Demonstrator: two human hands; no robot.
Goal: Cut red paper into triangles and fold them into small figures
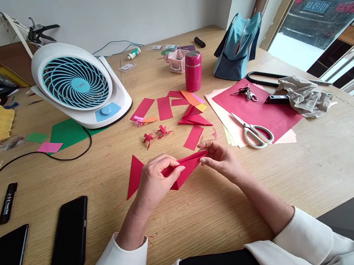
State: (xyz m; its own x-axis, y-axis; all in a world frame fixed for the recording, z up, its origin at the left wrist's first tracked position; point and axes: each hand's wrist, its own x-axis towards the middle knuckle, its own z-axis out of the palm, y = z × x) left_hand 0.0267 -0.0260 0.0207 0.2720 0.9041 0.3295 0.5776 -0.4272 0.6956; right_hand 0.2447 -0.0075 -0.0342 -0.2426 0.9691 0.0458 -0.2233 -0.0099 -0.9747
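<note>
A folded piece of red paper (187,170) is held between my two hands, just above the wooden table. My left hand (161,176) pinches its upper edge between thumb and fingers. At the paper's right corner, my right hand (218,158) grips it with thumb and forefinger. Another red folded paper triangle (134,178) lies beside my left hand, partly covered by it. Beyond my hands are small crumpled red paper scraps (156,135), a red paper strip (193,137) and more folded red paper (195,118).
White-handled scissors (256,133) rest on a stack of red and pale sheets (283,119) at right, near keys (247,92). A white fan (81,85) stands at back left. Two phones (68,239) and a black marker (8,203) lie left. Behind stand a red flask (193,71) and blue bag (238,50).
</note>
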